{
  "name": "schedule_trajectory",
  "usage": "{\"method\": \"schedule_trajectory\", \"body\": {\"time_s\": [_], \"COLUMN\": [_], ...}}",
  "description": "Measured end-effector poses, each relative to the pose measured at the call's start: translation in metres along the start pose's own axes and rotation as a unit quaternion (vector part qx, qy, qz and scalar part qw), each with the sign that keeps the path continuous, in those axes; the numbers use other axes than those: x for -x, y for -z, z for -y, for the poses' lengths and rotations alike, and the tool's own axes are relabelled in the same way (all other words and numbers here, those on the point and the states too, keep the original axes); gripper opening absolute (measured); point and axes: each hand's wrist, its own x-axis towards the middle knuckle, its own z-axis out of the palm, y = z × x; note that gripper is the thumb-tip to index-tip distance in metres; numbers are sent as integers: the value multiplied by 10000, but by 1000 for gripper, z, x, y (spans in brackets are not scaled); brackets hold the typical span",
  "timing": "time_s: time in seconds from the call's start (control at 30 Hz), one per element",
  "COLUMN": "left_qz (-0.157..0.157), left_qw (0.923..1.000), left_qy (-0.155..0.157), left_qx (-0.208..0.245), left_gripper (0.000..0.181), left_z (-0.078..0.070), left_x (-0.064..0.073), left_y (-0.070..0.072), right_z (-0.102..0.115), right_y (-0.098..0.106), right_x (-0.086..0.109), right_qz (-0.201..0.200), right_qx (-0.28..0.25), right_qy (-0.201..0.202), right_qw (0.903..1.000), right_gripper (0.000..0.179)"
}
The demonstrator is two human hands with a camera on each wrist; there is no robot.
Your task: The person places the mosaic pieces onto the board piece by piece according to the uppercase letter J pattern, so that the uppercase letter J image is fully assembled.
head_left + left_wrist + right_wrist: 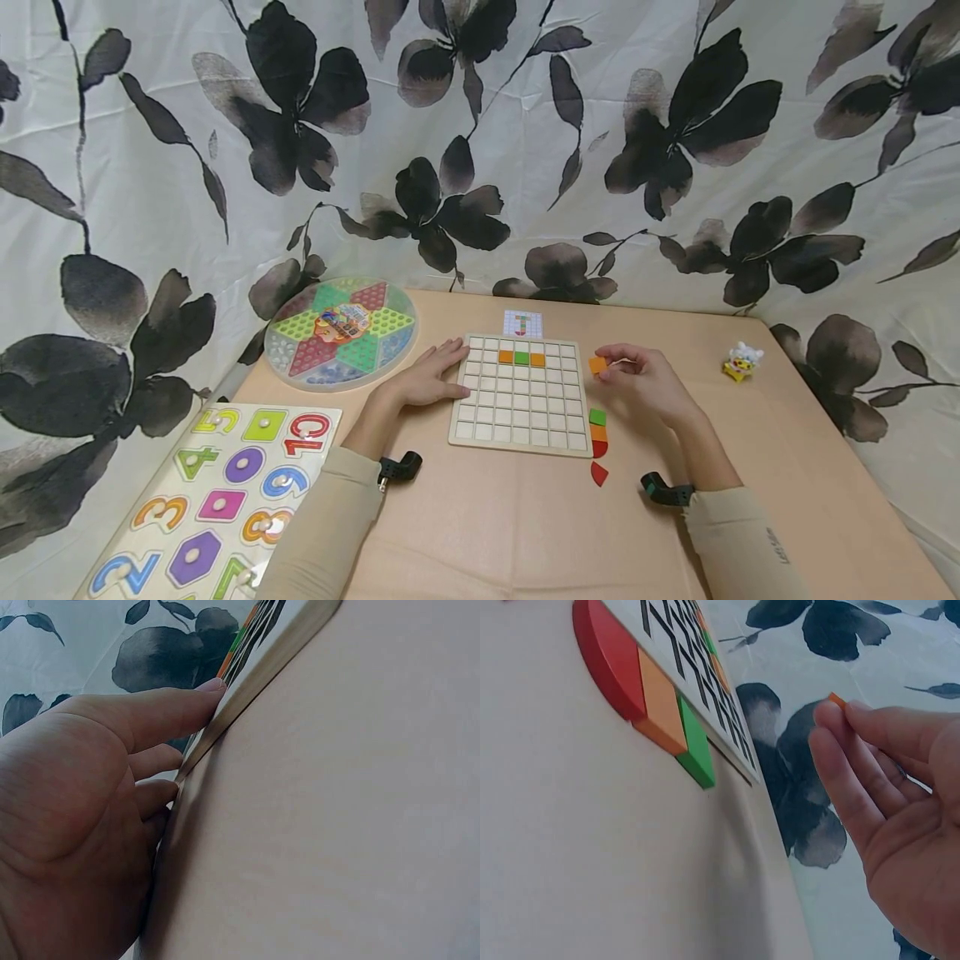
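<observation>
A white grid board (521, 408) with a wooden rim lies mid-table. In its second row sit an orange tile, a green tile (521, 358) and another orange tile (537, 360), side by side. My left hand (431, 377) rests at the board's left edge, fingers fairly straight, thumb along the rim. Off the board's right edge, my right hand (643, 379) pinches an orange square tile (597, 366) between thumb and fingertips. Below it, a green tile (597, 417), an orange tile (597, 433) and a red rounded piece (599, 449) line the board's right side.
A second red piece (599, 474) lies nearer the front. Behind the board is a small pattern card (522, 323). A round star-pattern game board (341, 333) and a number puzzle (217, 500) occupy the left. One small toy figure (742, 362) stands at the right.
</observation>
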Motion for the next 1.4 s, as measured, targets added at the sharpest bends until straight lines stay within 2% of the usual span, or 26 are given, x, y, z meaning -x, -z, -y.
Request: {"method": "schedule_trajectory", "body": {"time_s": [0.23,0.4,0.7,1.03,1.4], "left_qz": [-6,-10,-7,11,14], "left_qw": [10000,10000,10000,10000,10000], "left_qy": [11,5,14,19,63], "left_qx": [-16,-26,14,-10,-23], "left_gripper": [88,88,89,89,89], "left_z": [-1,1,1,2,3], "left_x": [-1,-1,1,-1,-1], "left_y": [-1,-1,0,0,-1], "right_z": [7,10,15,25,33], "right_y": [-8,-14,-27,-42,-55], "right_x": [-3,-6,-13,-22,-29], "right_qz": [-325,-409,-221,-321,-200], "right_qx": [115,96,54,511,474], "right_qy": [171,254,286,417,266], "right_qw": [9993,9988,9993,9973,9983], "right_gripper": [41,38,39,39,37]}}
